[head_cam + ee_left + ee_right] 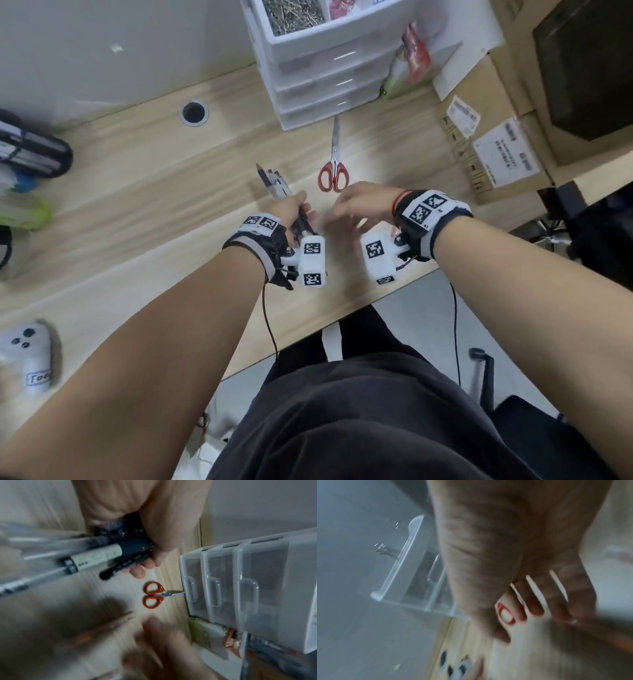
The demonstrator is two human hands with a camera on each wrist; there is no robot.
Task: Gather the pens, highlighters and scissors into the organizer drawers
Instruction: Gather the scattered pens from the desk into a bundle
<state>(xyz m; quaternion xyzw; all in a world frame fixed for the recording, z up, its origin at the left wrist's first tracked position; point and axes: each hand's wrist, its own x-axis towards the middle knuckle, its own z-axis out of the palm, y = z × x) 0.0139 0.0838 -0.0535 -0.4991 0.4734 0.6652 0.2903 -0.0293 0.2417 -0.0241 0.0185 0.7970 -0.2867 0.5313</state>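
My left hand (295, 213) grips a bundle of several dark and clear pens (274, 181); the left wrist view shows the pens (96, 557) fanned out under its curled fingers. Red-handled scissors (333, 175) lie on the desk, blades pointing at the white organizer (318, 82). They also show ahead of the left hand as scissors (152, 595). My right hand (346, 207), motion-blurred, hovers just right of the left hand with fingers (537, 599) spread and straight. A blurred orange-marked pen (102, 628) is beside it; I cannot tell whether they touch. The organizer's three drawers (221, 588) are closed.
The wooden desk (154, 192) has a cable hole (194, 112) at back left. Cardboard boxes (493, 144) stand to the right, a snack packet (407, 61) leans by the organizer, a white controller (29, 356) lies front left, and a dark pouch (30, 150) lies at the left edge.
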